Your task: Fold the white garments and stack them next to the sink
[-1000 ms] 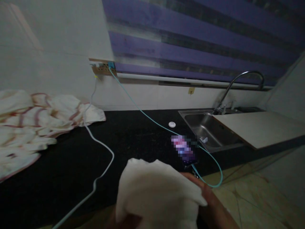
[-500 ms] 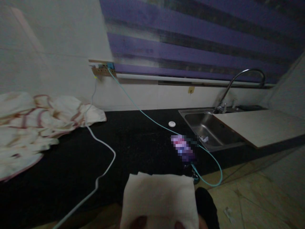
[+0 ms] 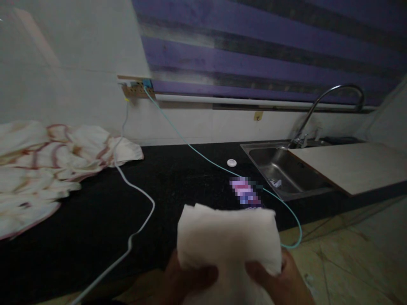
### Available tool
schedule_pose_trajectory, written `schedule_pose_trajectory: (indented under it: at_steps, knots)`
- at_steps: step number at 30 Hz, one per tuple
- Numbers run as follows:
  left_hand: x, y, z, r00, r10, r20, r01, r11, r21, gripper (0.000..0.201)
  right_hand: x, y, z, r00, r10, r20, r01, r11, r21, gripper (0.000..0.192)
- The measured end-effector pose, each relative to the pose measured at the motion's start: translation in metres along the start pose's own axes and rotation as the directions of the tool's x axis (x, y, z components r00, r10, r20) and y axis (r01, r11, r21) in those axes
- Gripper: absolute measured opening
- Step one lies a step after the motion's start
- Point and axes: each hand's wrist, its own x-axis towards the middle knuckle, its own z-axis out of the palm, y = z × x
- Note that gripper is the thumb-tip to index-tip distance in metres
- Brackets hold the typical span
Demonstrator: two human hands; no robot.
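A folded white cloth (image 3: 227, 237) is held up at the bottom middle of the view, over the front edge of the black counter (image 3: 178, 186). My left hand (image 3: 187, 281) grips its lower left part, thumb on the front. My right hand (image 3: 280, 281) grips the lower right part the same way. The cloth hides the near end of a phone (image 3: 244, 191) that lies on the counter behind it, with a teal cable (image 3: 190, 148) running to it from the wall.
A crumpled white fabric with red lines (image 3: 47, 165) lies on the counter's left. A white cable (image 3: 140, 199) snakes down from the wall socket (image 3: 136, 90). A small white disc (image 3: 232, 162) sits near the steel sink (image 3: 282, 169) and tap (image 3: 321, 106); a pale board (image 3: 346, 165) covers the sink's right side.
The cloth went from loosely bunched to a flat folded rectangle, then rose higher in view. Both hands now show gripping its lower edge. The view shifted slightly.
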Motion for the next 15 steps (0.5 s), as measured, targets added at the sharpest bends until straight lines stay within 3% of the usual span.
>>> schedule_pose_trajectory:
  at_steps: [2,3,4,6,8,11,13,15]
  knots:
    - [0.006,0.03,-0.006,1.0,0.017,-0.007,-0.018,0.992,-0.129,0.079,0.025,-0.037,-0.003,0.993,-0.115,0.018,0.115,0.993,0.021,0.068]
    - [0.015,0.048,-0.006,1.0,0.018,-0.002,-0.018,0.948,-0.318,0.076,0.042,-0.059,-0.004,0.98,-0.188,0.059,0.186,0.982,0.037,0.069]
    - [0.028,0.067,-0.006,0.999,0.036,-0.008,-0.035,0.865,-0.501,0.075,0.06,-0.082,-0.006,0.963,-0.257,0.086,0.254,0.966,0.04,0.069]
    - [0.063,0.101,-0.006,0.99,0.129,-0.063,-0.136,0.694,-0.707,0.073,0.102,-0.126,-0.008,0.908,-0.409,0.092,0.409,0.912,0.014,0.065]
    - [0.103,0.126,-0.008,0.976,0.177,-0.129,-0.21,0.592,-0.778,0.067,0.147,-0.163,-0.009,0.843,-0.531,0.084,0.535,0.843,-0.043,0.06]
    - [0.161,0.143,-0.018,0.978,0.167,-0.123,-0.194,0.528,-0.827,0.061,0.207,-0.203,-0.006,0.769,-0.629,0.11,0.637,0.768,-0.061,0.055]
    - [0.195,0.146,-0.029,0.983,0.16,-0.091,-0.162,0.524,-0.836,0.059,0.24,-0.22,-0.003,0.761,-0.635,0.133,0.648,0.753,-0.112,0.053]
    - [0.227,0.146,-0.041,0.988,0.133,-0.076,-0.137,0.547,-0.826,0.057,0.269,-0.233,0.002,0.784,-0.609,0.12,0.618,0.749,-0.238,0.05]
